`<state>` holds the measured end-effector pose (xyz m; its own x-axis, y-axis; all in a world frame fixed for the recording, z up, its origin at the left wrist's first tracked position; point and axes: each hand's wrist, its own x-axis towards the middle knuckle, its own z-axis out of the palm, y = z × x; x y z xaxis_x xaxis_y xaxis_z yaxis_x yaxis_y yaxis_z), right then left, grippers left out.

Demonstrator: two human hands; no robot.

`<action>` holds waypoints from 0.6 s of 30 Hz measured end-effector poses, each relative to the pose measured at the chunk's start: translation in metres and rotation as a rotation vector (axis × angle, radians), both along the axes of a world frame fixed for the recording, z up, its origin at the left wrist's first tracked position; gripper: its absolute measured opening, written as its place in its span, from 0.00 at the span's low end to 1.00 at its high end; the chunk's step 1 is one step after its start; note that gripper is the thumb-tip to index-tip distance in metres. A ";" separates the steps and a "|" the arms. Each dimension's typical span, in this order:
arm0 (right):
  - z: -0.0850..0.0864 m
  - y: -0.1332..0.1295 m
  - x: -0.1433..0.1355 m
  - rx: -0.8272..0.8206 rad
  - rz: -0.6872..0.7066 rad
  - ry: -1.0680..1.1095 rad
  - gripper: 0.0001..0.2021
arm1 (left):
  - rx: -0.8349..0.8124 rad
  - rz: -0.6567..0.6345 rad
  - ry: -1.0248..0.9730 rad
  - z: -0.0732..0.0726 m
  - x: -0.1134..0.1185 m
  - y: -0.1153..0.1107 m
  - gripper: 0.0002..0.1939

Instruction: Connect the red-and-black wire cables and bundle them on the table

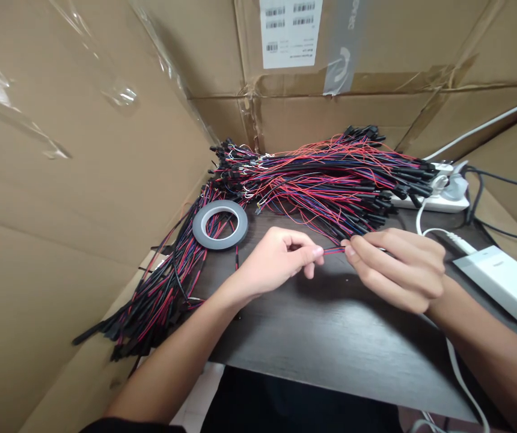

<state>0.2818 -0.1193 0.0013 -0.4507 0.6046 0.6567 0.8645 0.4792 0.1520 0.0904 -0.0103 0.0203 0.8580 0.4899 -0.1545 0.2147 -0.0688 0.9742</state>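
A thin red and blue wire bundle (333, 250) stretches between my two hands above the dark table (321, 343). My left hand (285, 260) pinches its left end between thumb and forefinger. Close by on the right, my right hand (394, 267) grips the same wires with its fingertips; its fingers hide the rest of them. Behind my hands lies a large pile of red, blue and black wires (321, 174) with black connectors. A grey tape roll (198, 225) rests left of my left hand, partly over other wires.
Another heap of wires (159, 294) hangs over the table's left edge. Cardboard walls (330, 120) stand behind and at the left. A white power strip (448, 201), cables and a white box (506, 282) sit at the right.
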 end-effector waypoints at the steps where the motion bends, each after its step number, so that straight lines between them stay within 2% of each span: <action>1: 0.000 0.000 0.001 0.035 0.029 -0.011 0.14 | -0.050 0.009 -0.002 0.000 0.000 0.000 0.11; 4: -0.001 0.000 0.004 0.111 0.098 -0.047 0.11 | -0.099 0.040 -0.027 0.001 0.001 0.000 0.10; 6: -0.003 0.001 0.005 0.053 0.062 -0.036 0.09 | -0.075 0.070 -0.032 0.001 0.000 -0.002 0.09; 9: -0.007 0.004 0.001 -0.051 0.012 0.014 0.07 | 0.003 0.099 -0.035 0.000 0.000 -0.004 0.08; 12: -0.006 0.007 -0.008 -0.092 0.057 0.154 0.05 | 0.159 0.068 -0.042 -0.003 0.000 -0.005 0.09; 15: 0.001 0.008 -0.016 -0.349 0.143 0.424 0.06 | 0.392 0.030 -0.051 -0.006 -0.002 -0.004 0.10; 18: 0.007 0.009 -0.018 -0.675 0.104 0.717 0.07 | 0.555 -0.005 -0.084 -0.009 -0.003 -0.002 0.09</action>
